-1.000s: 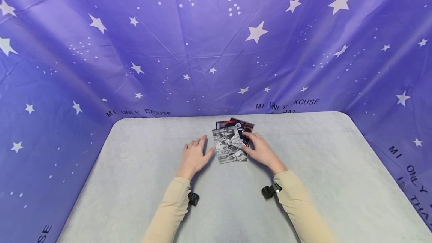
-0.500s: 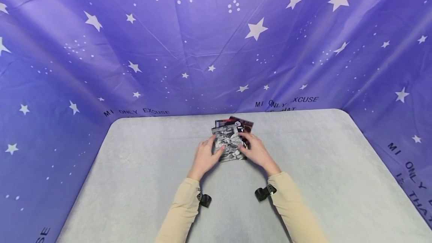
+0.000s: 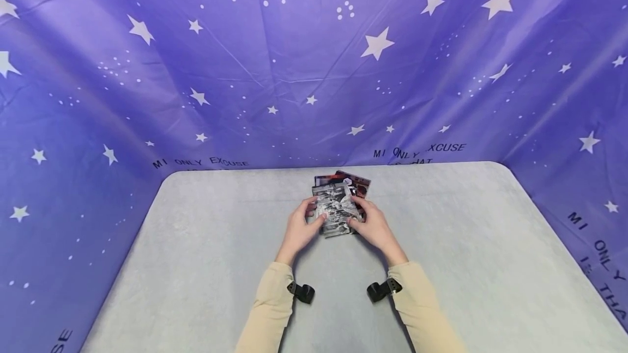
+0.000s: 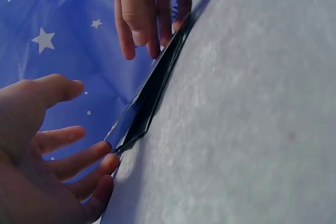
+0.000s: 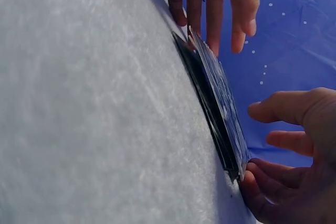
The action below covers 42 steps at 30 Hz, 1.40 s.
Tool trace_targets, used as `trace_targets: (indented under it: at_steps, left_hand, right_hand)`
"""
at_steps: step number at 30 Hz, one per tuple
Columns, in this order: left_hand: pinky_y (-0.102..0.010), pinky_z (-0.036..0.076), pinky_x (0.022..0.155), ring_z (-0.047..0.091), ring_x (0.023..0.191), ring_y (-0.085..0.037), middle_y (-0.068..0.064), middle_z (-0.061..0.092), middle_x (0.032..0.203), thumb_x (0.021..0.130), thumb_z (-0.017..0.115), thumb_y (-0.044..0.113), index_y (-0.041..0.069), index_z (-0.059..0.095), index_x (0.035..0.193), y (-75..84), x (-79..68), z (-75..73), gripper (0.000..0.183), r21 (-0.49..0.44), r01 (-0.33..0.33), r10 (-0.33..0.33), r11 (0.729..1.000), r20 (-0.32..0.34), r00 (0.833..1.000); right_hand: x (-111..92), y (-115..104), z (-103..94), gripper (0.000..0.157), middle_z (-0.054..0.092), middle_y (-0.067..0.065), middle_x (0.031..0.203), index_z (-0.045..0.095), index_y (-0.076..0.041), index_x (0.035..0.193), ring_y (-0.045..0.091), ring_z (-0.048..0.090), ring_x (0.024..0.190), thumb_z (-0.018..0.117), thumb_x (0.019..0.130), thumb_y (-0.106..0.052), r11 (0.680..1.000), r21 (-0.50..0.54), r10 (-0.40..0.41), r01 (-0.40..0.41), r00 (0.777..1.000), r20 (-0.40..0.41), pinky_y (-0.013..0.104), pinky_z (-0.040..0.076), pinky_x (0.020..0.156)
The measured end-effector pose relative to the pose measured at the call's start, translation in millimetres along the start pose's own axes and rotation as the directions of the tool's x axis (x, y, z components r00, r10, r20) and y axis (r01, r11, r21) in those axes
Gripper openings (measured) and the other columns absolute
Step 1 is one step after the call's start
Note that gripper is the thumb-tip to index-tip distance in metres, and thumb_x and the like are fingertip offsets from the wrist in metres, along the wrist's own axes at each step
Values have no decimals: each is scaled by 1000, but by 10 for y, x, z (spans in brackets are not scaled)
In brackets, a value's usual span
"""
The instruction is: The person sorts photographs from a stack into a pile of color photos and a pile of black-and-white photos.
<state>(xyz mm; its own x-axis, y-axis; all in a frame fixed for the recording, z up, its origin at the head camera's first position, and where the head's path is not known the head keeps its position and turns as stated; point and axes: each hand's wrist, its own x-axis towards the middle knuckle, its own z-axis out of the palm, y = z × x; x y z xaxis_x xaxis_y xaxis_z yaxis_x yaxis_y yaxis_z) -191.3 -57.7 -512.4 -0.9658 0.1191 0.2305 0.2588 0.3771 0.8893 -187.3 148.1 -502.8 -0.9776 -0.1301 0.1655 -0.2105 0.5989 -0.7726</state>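
A black-and-white picture card [image 3: 336,208] lies on top of a small stack of coloured picture cards [image 3: 362,182] near the table's far edge. In both wrist views a dark gap shows between this top card [image 5: 223,98] and those beneath. My left hand [image 3: 299,229] is at the stack's left side, its lower fingertips touching the edge in the left wrist view, thumb held apart. On the opposite side my right hand [image 3: 378,229] touches the edge with its lower fingers [image 5: 252,182], its thumb also standing away from the card.
The stack rests on a light grey table [image 3: 196,266] with rounded far corners. Behind and beside it hangs a purple-blue curtain [image 3: 294,42] with white stars and printed lettering. A black wrist camera [image 3: 301,292] is strapped to each sleeve.
My left hand has moved right from beside the stack to its left edge. The top card has shifted slightly to the right. My right hand has stayed at the right edge.
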Motion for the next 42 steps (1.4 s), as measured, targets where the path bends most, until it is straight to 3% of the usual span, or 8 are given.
trace_targets:
  at_steps: [2,9,13,16,22,28,36,42]
  left_hand:
    - [-40,50,82,62,96,-34,-21,62,117,83,71,7,-3,56,128,7,-5,9,49,-47,23,-23,999,-9,1000]
    - [-24,48,73,61,94,-33,-19,61,119,79,70,-5,-3,61,122,27,-4,46,44,-165,105,-114,981,-44,992]
    - [-20,48,68,61,89,-33,-25,56,125,80,65,-12,-10,57,123,181,-49,-1,43,-300,158,-166,941,-2,986]
    - [-19,46,62,60,82,-27,-29,51,128,81,60,-15,-13,54,125,274,-88,-37,45,-379,205,-206,902,40,978]
    - [-18,46,65,57,76,-13,-30,50,125,80,60,-16,-11,51,129,13,-74,82,49,-470,229,-221,852,74,973]
    - [-19,47,67,55,76,-10,-25,51,119,80,61,-15,-9,47,133,39,-81,150,55,-521,227,-206,823,98,974]
    - [-19,46,65,56,76,-9,-23,53,113,82,60,-16,-6,45,136,114,-81,257,57,-535,231,-177,813,150,973]
    - [-19,47,65,55,74,-10,-25,54,109,80,59,-19,-8,45,135,179,-69,359,58,-564,245,-172,788,181,968]
  right_hand:
    - [-3,-5,12,60,56,26,120,52,3,135,33,56,93,73,79,-5,999,25,29,-28,1000,-9,46,47,78]
    - [-34,-48,6,59,52,25,124,53,0,135,32,57,97,73,80,-3,976,153,158,-156,987,1,43,49,81]
    - [-57,-71,-10,58,55,23,120,52,0,136,26,57,91,71,81,0,949,244,196,-198,980,31,32,47,71]
    - [-68,-60,6,59,55,25,123,50,2,136,19,57,80,69,80,5,918,344,192,-198,980,52,24,46,65]
    - [-112,-33,36,58,50,26,123,49,3,137,6,45,65,66,82,7,852,472,227,-227,972,57,19,41,63]
    - [-153,-5,-5,56,47,25,123,49,1,138,7,56,77,63,85,7,796,549,276,-255,960,47,18,46,70]
    - [-191,66,-115,53,48,25,127,51,2,136,6,58,83,62,85,8,801,548,287,-242,958,2,17,46,73]
    - [-237,98,-243,52,49,25,123,50,3,136,4,58,79,62,86,7,815,530,282,-235,959,-9,17,46,72]
